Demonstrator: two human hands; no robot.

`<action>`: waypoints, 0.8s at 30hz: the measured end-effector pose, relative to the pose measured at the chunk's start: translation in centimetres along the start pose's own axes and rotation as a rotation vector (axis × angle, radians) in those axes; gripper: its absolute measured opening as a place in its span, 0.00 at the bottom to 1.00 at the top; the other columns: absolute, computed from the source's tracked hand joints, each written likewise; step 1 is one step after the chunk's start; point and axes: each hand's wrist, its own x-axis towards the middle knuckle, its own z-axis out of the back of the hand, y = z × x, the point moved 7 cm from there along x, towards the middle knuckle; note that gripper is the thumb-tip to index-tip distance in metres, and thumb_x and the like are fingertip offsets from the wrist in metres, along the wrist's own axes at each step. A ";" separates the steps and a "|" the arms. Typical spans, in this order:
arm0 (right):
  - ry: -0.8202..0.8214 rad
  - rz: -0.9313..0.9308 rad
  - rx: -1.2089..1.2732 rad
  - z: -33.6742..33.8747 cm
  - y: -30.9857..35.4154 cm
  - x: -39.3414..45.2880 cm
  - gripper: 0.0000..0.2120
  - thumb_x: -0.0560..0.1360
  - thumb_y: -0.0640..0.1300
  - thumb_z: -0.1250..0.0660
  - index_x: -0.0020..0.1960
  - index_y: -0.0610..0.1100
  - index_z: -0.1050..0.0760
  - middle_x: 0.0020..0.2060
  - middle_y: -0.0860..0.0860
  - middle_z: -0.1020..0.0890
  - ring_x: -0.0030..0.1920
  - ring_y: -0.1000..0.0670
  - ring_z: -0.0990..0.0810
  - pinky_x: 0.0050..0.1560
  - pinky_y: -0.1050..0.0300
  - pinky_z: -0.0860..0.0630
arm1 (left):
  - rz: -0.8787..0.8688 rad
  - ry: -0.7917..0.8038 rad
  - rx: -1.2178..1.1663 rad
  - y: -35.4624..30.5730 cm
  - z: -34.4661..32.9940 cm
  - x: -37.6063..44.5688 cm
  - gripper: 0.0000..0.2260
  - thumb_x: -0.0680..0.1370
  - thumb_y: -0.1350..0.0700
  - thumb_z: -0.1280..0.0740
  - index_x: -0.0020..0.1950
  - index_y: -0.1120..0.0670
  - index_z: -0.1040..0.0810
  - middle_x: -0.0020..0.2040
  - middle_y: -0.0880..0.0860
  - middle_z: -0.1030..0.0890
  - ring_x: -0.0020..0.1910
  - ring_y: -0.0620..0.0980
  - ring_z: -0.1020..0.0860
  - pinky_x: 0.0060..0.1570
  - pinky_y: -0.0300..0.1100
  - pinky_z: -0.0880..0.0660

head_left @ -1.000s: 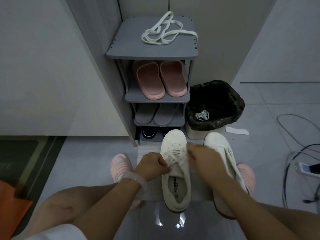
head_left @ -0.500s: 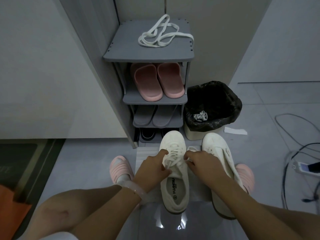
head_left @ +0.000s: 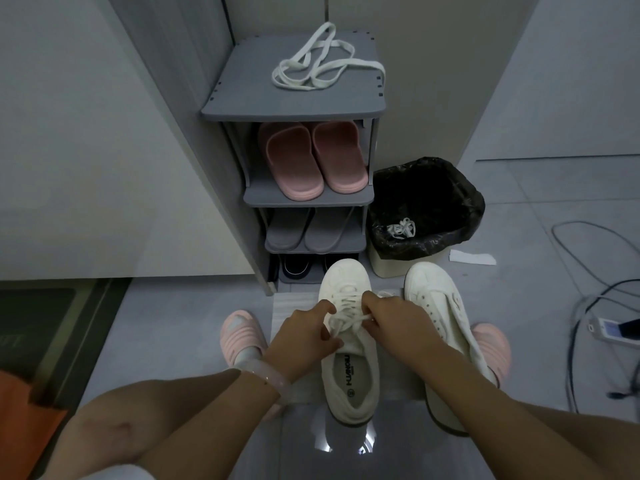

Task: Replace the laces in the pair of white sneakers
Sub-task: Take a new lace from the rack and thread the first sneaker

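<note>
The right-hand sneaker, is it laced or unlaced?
Unlaced: the right-hand sneaker shows bare eyelets, with no lace across its tongue.

A grey tiled floor is stretching out beneath the fingers, catching a glare of ceiling light just behind them. Ahead of the fingers a grey shoe rack is standing against pale walls. A bin lined with a black bag is sitting beside the rack. Cables are trailing across the floor well to the right.

Shoe rack, bin block ahead; sides open.
</note>
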 end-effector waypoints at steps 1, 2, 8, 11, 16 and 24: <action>0.028 -0.001 0.034 0.1 -0.2 0.0 0.07 0.77 0.49 0.41 0.51 0.45 0.33 0.45 0.47 0.22 0.45 0.46 0.23 0.39 0.57 0.32 | 0.005 0.005 -0.007 0.0 0.0 0.1 0.19 0.72 0.53 0.29 0.60 0.52 0.29 0.44 0.52 0.18 0.44 0.47 0.21 0.46 0.37 0.27; 0.058 0.004 0.069 0.2 -0.4 -0.1 0.07 0.77 0.50 0.40 0.48 0.46 0.33 0.44 0.47 0.22 0.44 0.47 0.24 0.39 0.57 0.33 | 0.012 0.009 -0.015 0.1 -0.1 0.1 0.19 0.72 0.53 0.28 0.59 0.52 0.29 0.44 0.52 0.18 0.43 0.47 0.21 0.46 0.37 0.26; 0.081 0.037 0.050 1.6 -1.2 -1.1 0.09 0.78 0.50 0.40 0.42 0.48 0.36 0.39 0.49 0.23 0.40 0.48 0.26 0.39 0.55 0.32 | 0.088 0.025 -0.072 1.0 -0.1 0.3 0.16 0.71 0.55 0.28 0.55 0.55 0.28 0.41 0.53 0.18 0.37 0.44 0.23 0.38 0.34 0.27; 0.054 -0.030 0.070 2.7 -2.6 -1.4 0.08 0.77 0.48 0.39 0.41 0.48 0.34 0.35 0.51 0.26 0.38 0.48 0.26 0.38 0.55 0.31 | 0.095 0.021 -0.061 1.1 -0.4 0.2 0.15 0.71 0.55 0.28 0.54 0.55 0.29 0.41 0.54 0.18 0.38 0.47 0.22 0.39 0.37 0.27; 0.066 -0.041 0.081 2.7 -2.4 -1.8 0.07 0.77 0.47 0.38 0.42 0.47 0.30 0.35 0.51 0.27 0.37 0.49 0.28 0.41 0.55 0.29 | 0.082 0.016 -0.054 1.0 -0.3 0.1 0.14 0.72 0.54 0.28 0.53 0.54 0.28 0.42 0.55 0.17 0.39 0.47 0.21 0.43 0.38 0.25; 0.096 -0.101 0.136 2.5 -2.6 -2.0 0.11 0.76 0.47 0.36 0.58 0.51 0.29 0.40 0.50 0.24 0.43 0.47 0.23 0.44 0.55 0.27 | 0.037 -0.006 0.079 0.3 -0.4 0.0 0.12 0.74 0.51 0.32 0.54 0.53 0.29 0.44 0.52 0.18 0.43 0.48 0.22 0.41 0.37 0.28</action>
